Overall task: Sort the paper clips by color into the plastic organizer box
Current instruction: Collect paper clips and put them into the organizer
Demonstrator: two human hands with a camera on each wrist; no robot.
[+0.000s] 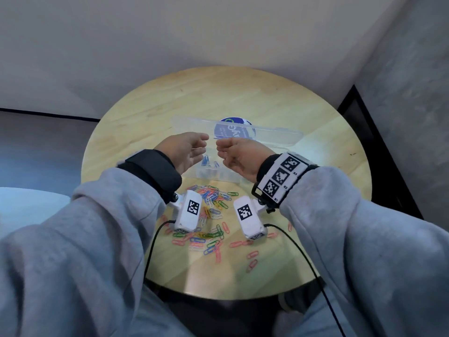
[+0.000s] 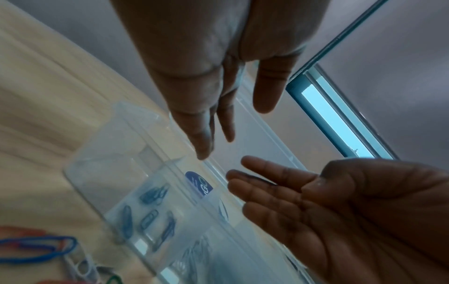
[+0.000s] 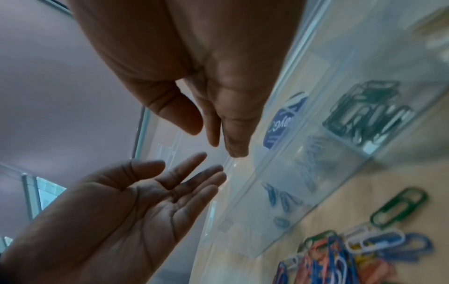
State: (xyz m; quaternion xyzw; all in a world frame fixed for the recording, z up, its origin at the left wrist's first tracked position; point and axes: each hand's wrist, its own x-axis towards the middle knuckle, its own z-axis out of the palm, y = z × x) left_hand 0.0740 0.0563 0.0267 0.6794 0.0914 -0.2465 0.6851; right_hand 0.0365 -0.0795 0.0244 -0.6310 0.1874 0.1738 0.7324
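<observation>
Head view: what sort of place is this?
Probably an office or meeting room: a round pale wooden table, plain grey walls, and a narrow glazed window strip in the left wrist view.

- The left hand point(image 2: 218, 63) reaches from the top edge, fingers straight and loosely spread, holding nothing.
- The right hand point(image 2: 340, 207) comes in from the right, palm up, fingers extended, empty.
- Below them stands a clear plastic box point(image 2: 102, 163) on a pale wooden table point(image 2: 36, 96).
- Blue paper clips point(image 2: 150, 211) lie in one compartment.
- A loose blue clip point(image 2: 36, 247) lies on the table beside the box.
</observation>
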